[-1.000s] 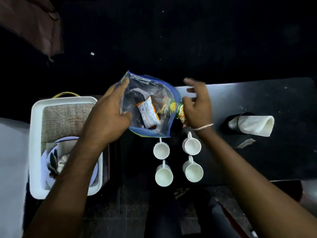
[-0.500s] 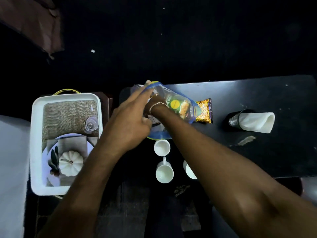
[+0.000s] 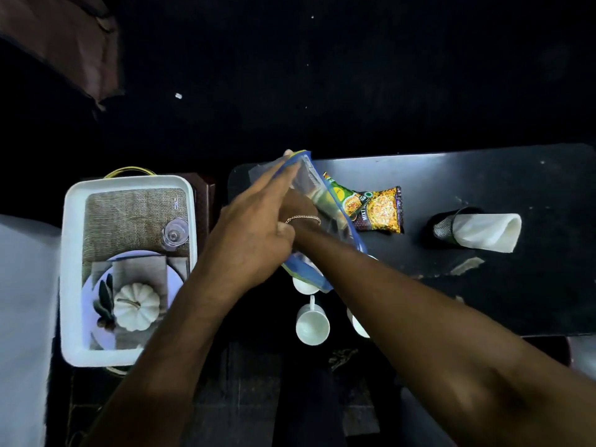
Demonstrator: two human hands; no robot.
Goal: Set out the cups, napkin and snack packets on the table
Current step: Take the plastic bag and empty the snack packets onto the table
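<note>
My left hand [image 3: 251, 233] grips the mouth of a clear plastic bag [image 3: 317, 195] with a blue rim, held over the left end of the black table [image 3: 483, 182]. My right hand [image 3: 298, 206] reaches into the bag; its fingers are hidden behind my left hand. A yellow snack packet [image 3: 383, 211] lies on the table just right of the bag, with a green packet [image 3: 342, 195] at its left end. White cups stand below the bag: one in full view [image 3: 312, 324], two partly hidden by my right arm [image 3: 303, 284] [image 3: 357, 324]. A white napkin [image 3: 487, 232] sticks out of a black mesh holder [image 3: 443, 225] lying on its side.
A white tray [image 3: 75, 240] stands left of the table with a burlap mat, a small glass [image 3: 174, 232], a plate and a white pumpkin [image 3: 137, 306]. A scrap of paper [image 3: 467, 264] lies below the holder.
My right hand left the table and went into the bag. The yellow packet now lies on the table. The bag tilted more upright, and my left arm uncovered the tray.
</note>
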